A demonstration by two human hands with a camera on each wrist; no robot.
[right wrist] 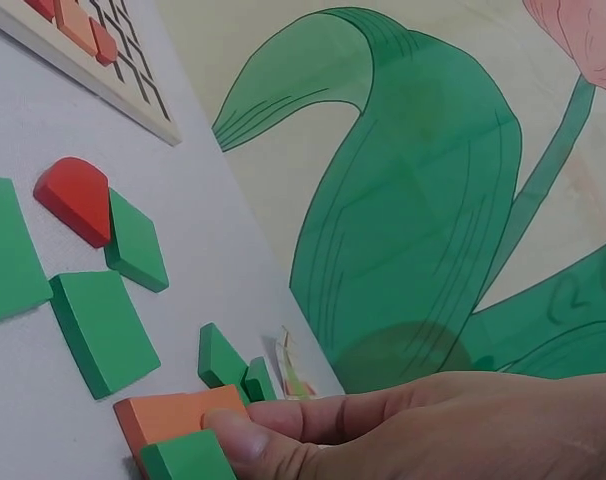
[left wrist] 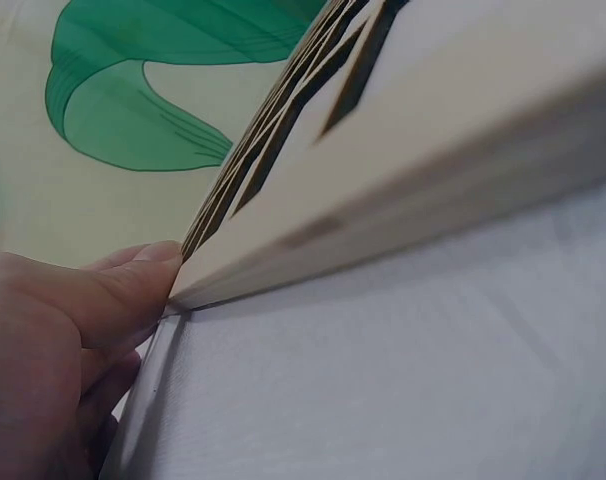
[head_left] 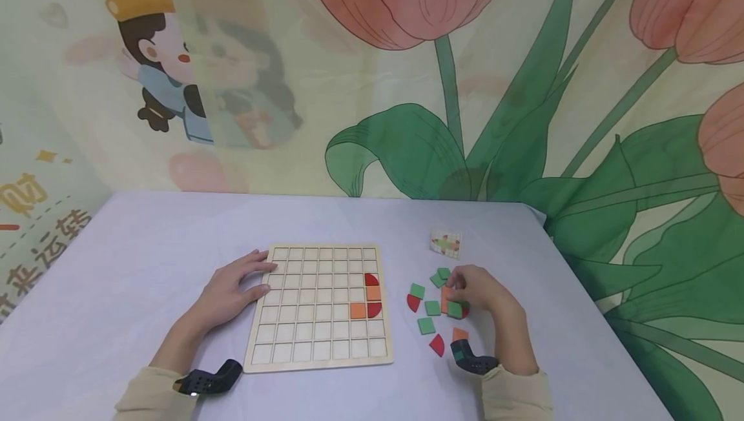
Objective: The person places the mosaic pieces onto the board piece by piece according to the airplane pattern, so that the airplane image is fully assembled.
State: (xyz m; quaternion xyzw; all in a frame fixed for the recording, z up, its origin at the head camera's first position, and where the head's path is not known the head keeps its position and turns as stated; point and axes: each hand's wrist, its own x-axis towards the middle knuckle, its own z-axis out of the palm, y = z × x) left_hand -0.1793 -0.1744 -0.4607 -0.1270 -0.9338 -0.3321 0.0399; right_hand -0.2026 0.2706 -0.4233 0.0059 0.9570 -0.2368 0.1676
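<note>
A wooden grid board (head_left: 318,366) lies on the table, with two red quarter-round pieces (head_left: 374,310) and two orange square tiles (head_left: 358,310) in cells at its right side. My left hand (head_left: 237,288) rests against the board's left edge, fingers extended over the rim and thumb at the side. Right of the board, my right hand (head_left: 482,288) pinches an orange tile (right wrist: 163,412) between thumb and forefinger, low among the loose pieces. A green square tile (right wrist: 188,458) overlaps the orange one in the right wrist view. The other fingers' tips are hidden.
Several loose green tiles (head_left: 426,325) and red quarter-round pieces (head_left: 437,345) lie between board and right hand. Another orange piece (head_left: 460,334) lies near the right wrist. A small pattern card (head_left: 445,244) stands beyond them. A printed cloth backdrop (head_left: 383,169) rises behind the table.
</note>
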